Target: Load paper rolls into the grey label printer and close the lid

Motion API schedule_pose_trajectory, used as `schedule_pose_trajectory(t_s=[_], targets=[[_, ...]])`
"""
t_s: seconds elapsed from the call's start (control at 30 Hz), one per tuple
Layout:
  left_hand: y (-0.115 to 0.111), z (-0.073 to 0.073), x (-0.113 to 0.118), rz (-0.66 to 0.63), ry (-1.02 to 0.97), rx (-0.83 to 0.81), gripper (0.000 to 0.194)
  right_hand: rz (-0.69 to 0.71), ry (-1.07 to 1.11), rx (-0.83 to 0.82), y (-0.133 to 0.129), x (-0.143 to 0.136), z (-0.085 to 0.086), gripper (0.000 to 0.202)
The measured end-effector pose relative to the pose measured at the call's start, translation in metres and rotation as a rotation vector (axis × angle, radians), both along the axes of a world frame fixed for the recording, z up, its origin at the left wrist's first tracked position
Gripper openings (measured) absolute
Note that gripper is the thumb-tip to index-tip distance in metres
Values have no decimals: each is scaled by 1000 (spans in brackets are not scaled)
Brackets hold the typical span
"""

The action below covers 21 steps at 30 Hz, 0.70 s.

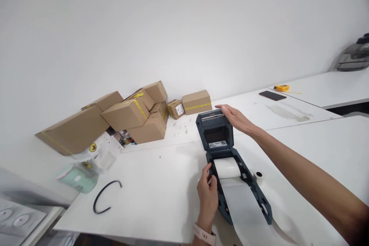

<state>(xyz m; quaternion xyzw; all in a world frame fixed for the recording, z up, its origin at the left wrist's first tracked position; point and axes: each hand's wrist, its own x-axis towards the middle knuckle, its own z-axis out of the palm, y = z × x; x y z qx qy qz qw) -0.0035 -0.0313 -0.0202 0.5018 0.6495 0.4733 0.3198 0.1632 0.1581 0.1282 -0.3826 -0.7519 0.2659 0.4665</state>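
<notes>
A dark blue-grey label printer stands on the white table with its lid swung up. Inside sits a roll of white label paper, and a strip of the paper runs out over the front towards me. My right hand has hold of the lid's top right corner, fingers behind it and thumb in front. At the printer's left wall, beside the roll, my left hand grips with bent fingers. A small white roll with a dark core lies right of the printer.
Cardboard boxes with yellow tape are piled against the wall, left of the printer. A bent black cable, a green package and printed packaging lie at the left. Farther right are a phone and a yellow tape measure.
</notes>
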Motion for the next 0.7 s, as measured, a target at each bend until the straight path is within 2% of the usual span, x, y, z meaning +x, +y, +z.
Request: schedule_pose_trajectory(t_s=[0.1, 0.2, 0.27, 0.33, 0.37, 0.47, 0.53, 0.67, 0.7], targets=[[-2, 1, 1, -2, 24, -23, 49, -2, 19, -29, 0, -1, -6, 57], [-20, -5, 0, 36, 127, 42, 46, 14, 39, -36, -10, 3, -9, 52], [-41, -13, 1, 3, 289, 200, 49, 28, 45, -38, -21, 8, -10, 48], [-64, -24, 6, -159, 492, 388, 54, 49, 51, -46, -34, 13, -11, 45], [-74, -29, 11, -180, 578, 499, 52, 63, 56, -51, -41, 15, -13, 43], [-87, -41, 31, -71, 794, 802, 39, 114, 81, -42, -65, 24, -26, 42], [-85, -46, 45, 17, 796, 936, 31, 156, 114, 1, -82, 30, -40, 41], [-79, -54, 63, 214, 627, 965, 35, 205, 145, 106, -116, 43, -78, 42], [-80, -57, 64, 231, 628, 967, 35, 202, 131, 133, -125, 46, -89, 41]])
